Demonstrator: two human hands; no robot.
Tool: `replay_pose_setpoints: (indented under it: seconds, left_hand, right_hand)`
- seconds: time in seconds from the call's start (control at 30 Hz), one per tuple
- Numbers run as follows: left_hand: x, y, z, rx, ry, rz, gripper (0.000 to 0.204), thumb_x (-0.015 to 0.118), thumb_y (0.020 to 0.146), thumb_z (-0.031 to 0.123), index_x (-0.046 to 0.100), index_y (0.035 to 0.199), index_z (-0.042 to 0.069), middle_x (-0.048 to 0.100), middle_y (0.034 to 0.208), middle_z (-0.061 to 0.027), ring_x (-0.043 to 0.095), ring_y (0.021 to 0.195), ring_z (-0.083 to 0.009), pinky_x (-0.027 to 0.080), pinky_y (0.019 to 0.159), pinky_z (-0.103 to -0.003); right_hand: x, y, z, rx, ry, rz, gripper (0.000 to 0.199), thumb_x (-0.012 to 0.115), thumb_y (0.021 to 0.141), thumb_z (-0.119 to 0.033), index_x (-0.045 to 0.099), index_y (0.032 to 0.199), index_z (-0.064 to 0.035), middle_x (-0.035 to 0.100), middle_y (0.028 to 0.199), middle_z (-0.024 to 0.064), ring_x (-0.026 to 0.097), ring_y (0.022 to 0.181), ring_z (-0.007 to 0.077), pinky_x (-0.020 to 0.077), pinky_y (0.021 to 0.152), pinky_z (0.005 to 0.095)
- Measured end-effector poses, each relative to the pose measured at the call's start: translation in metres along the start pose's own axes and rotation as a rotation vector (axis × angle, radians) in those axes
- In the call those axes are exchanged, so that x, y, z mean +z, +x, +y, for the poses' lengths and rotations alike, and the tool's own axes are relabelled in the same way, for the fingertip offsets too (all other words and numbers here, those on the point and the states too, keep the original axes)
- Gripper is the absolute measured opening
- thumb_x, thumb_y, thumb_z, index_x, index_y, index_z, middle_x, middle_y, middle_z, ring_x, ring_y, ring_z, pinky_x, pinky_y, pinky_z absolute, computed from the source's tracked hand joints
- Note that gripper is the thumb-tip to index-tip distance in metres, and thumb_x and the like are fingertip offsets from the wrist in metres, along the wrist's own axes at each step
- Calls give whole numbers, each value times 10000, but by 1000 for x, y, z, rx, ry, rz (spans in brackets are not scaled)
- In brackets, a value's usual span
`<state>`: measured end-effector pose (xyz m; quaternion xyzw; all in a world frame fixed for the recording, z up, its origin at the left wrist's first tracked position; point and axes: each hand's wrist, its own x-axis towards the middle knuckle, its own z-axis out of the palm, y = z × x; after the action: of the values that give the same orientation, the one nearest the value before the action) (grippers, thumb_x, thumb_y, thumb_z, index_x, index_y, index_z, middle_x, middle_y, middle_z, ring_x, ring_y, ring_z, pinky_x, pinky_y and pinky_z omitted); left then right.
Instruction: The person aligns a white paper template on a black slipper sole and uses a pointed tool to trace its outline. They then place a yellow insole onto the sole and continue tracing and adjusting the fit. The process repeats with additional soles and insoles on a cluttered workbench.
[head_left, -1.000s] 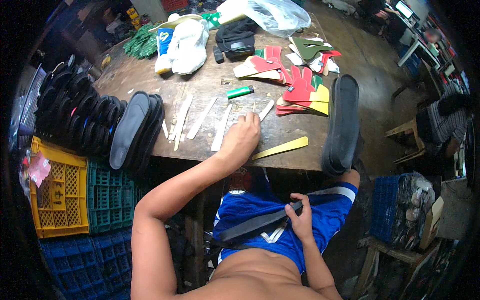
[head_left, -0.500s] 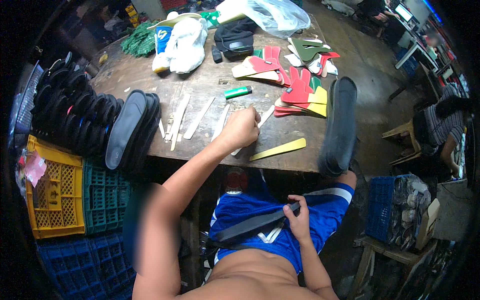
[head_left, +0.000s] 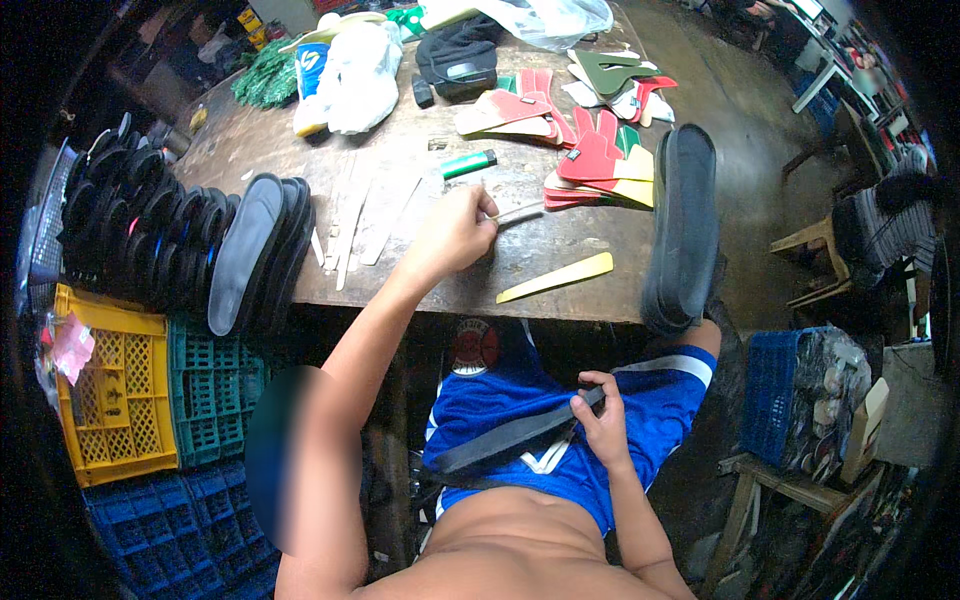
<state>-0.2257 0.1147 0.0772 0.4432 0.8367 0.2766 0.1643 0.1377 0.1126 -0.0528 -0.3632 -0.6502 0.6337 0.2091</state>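
Observation:
My left hand point(head_left: 455, 232) is over the table's near half, its fingers pinched on one end of a thin pale strip point(head_left: 521, 213) that sticks out to the right. Close to it lie white strips point(head_left: 393, 222), a yellow strip point(head_left: 556, 278) and a green lighter point(head_left: 469, 164). Down at my lap, my right hand point(head_left: 603, 415) grips the end of a long black shoe sole point(head_left: 512, 436), which rests slantwise across my blue shorts. Part of the strip is hidden by my left fingers.
Stacked black soles point(head_left: 682, 230) stand at the table's right edge, with more soles point(head_left: 248, 255) at its left. Red and yellow cut pieces point(head_left: 597, 165) lie behind the yellow strip. Plastic crates point(head_left: 115, 385) are stacked at left; a blue crate point(head_left: 775, 395) sits at right.
My left hand has shifted slightly left, and the pale strip in its fingers now slants up off the table. My right hand still holds the sole, its fingers a little looser.

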Motion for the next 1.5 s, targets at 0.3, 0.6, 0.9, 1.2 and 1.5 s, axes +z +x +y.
replay_pose_setpoints:
  seconds: [0.3, 0.6, 0.9, 1.2, 1.5]
  left_hand:
    - [16, -165, 27, 470, -136, -59, 293, 888, 770, 67, 617, 877, 35, 609, 817, -127, 624, 726, -316, 550, 666, -411]
    - [74, -228, 28, 324, -96, -146, 234, 832, 852, 128, 655, 988, 58, 618, 902, -112, 663, 686, -295, 555, 595, -399]
    - [61, -216, 47, -2, -276, -269, 109, 784, 892, 114, 762, 945, 21, 709, 841, -135, 693, 711, -304, 550, 661, -385]
    - [60, -202, 42, -76, -325, -475, 178, 810, 883, 181, 789, 967, 26, 743, 877, -147, 728, 770, -303, 567, 706, -383]
    - [62, -236, 23, 205, 29, -245, 368, 813, 859, 227, 695, 1157, 46, 659, 1011, -116, 623, 906, -329, 475, 803, -434]
  right_hand:
    - [-12, 2, -16, -109, 11, -134, 623, 836, 828, -232, 567, 1358, -46, 546, 1348, 147, 515, 1295, 292, 414, 1117, 401]
    - [-9, 5, -36, -132, -120, -190, 672, 853, 814, -307, 556, 1361, -53, 525, 1359, 154, 499, 1310, 298, 373, 1139, 406]
    - [-6, -3, -40, -128, -90, -153, 577, 847, 832, -274, 572, 1292, -60, 537, 1322, 153, 509, 1278, 299, 389, 1107, 413]
    - [-3, -7, -37, -104, -69, -94, 305, 737, 861, -114, 561, 1105, -68, 539, 1255, 156, 521, 1211, 289, 389, 1084, 412]
    - [1, -12, -32, -84, -73, -28, 275, 730, 869, -78, 559, 1083, -49, 526, 1170, 163, 534, 1148, 298, 416, 1052, 404]
